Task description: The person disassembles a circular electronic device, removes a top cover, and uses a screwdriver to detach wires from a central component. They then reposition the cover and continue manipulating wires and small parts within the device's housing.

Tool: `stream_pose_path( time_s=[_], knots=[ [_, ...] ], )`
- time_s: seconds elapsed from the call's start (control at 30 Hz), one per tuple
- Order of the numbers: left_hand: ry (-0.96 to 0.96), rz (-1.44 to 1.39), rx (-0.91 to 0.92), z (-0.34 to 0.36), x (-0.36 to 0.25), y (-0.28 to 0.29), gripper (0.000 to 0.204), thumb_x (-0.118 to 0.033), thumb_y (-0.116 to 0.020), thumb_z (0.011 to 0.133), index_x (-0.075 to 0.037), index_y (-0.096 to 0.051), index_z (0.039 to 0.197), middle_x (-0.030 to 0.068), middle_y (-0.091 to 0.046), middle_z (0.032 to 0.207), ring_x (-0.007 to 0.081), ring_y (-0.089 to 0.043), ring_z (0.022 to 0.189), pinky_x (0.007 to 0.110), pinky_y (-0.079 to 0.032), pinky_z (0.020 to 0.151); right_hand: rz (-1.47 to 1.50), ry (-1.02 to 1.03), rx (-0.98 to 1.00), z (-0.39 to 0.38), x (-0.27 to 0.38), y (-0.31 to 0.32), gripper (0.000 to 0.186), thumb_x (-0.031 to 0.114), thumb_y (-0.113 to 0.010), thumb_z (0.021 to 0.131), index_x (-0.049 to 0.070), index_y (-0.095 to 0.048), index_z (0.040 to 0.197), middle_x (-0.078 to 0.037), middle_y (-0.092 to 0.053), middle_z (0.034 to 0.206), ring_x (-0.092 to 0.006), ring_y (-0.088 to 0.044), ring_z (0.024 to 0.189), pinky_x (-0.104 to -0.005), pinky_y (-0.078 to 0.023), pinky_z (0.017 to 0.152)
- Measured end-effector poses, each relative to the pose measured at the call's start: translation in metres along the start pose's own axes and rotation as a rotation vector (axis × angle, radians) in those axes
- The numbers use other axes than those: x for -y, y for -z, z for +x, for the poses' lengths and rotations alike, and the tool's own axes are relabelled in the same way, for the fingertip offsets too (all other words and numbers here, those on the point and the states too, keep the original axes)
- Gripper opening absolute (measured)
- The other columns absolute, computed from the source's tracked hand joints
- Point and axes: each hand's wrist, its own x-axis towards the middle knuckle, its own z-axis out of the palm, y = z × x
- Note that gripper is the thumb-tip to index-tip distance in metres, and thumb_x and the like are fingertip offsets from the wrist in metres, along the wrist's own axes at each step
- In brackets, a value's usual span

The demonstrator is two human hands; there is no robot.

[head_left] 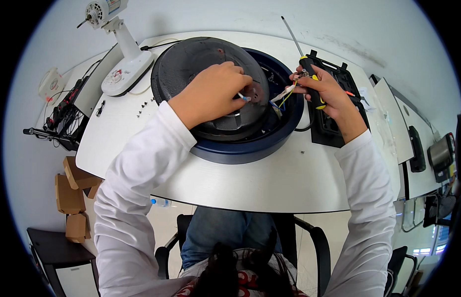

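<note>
While curled, right fingers [318,84] around screwdriver [306,64]

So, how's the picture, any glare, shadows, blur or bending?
In the head view, pale glare marks the glossy black domed cover; same view, a soft shadow greys the white wall beside the white upright motor stand; head view again, the left hand and right hand show no obvious motion blur; and the head view bends toward a curved black border.

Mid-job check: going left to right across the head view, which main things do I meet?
White fan stand, left hand, right hand holding a screwdriver, silver container.
</note>
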Motion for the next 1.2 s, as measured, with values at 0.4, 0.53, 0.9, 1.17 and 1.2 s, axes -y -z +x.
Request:
stream_pose_path(
  time_s=[0.4,0.53,0.9,1.17,1.2],
  knots=[
    [-0.001,0.293,0.023,-0.018,-0.03,-0.02,0.053,-0.032,-0.075,0.065,-0.011,-0.057,0.11,0.0083,-0.05,0.116,0.0277,-0.042,0.118,0.049,-0.03,0.103,-0.016,-0.023,-0.035,-0.001,-0.004,-0.002,0.031,0.017,-0.065,0.083,0.004,-0.05,0.108,-0.006,-0.062,0.098,-0.0063,-0.059,0.073,-0.015,-0.041,0.05],
    [-0.011,0.286,0.035,-0.029,-0.021,-0.007,0.052,-0.028,-0.076,0.062,-0.012,-0.059,0.108,0.0089,-0.051,0.118,0.0283,-0.041,0.12,0.05,-0.029,0.103,-0.038,-0.055,-0.032,-0.007,-0.008,0.005,0.036,0.022,-0.069,0.081,0.005,-0.051,0.107,-0.004,-0.064,0.097,-0.0079,-0.061,0.076,-0.015,-0.041,0.052],
    [0.072,0.127,-0.119,-0.045,-0.005,0.006,0.046,-0.026,-0.072,0.07,-0.012,-0.058,0.112,0.0103,-0.047,0.125,0.0331,-0.038,0.122,0.047,-0.033,0.101,-0.034,-0.084,-0.008,-0.005,-0.008,0.002,0.037,0.024,-0.069,0.081,0.006,-0.051,0.108,-0.002,-0.064,0.096,-0.0059,-0.059,0.075,-0.015,-0.041,0.053],
    [0.083,0.218,-0.141,-0.046,-0.009,0.001,0.054,-0.039,-0.07,0.072,-0.011,-0.055,0.116,0.0111,-0.044,0.128,0.0338,-0.035,0.124,0.054,-0.029,0.101,0.005,-0.076,-0.018,-0.006,-0.007,-0.001,0.034,0.022,-0.067,0.083,0.005,-0.051,0.108,-0.004,-0.063,0.099,-0.0084,-0.063,0.08,-0.0143,-0.041,0.051],
    [0.082,0.205,-0.135,-0.047,-0.012,-0.002,0.056,-0.041,-0.069,0.072,-0.011,-0.055,0.117,0.0111,-0.044,0.129,0.0339,-0.035,0.125,0.055,-0.028,0.101,0.002,-0.082,-0.02,-0.007,-0.008,-0.002,0.033,0.022,-0.067,0.083,0.005,-0.052,0.107,-0.004,-0.063,0.099,-0.0088,-0.063,0.081,-0.0143,-0.041,0.051]
  ],
)
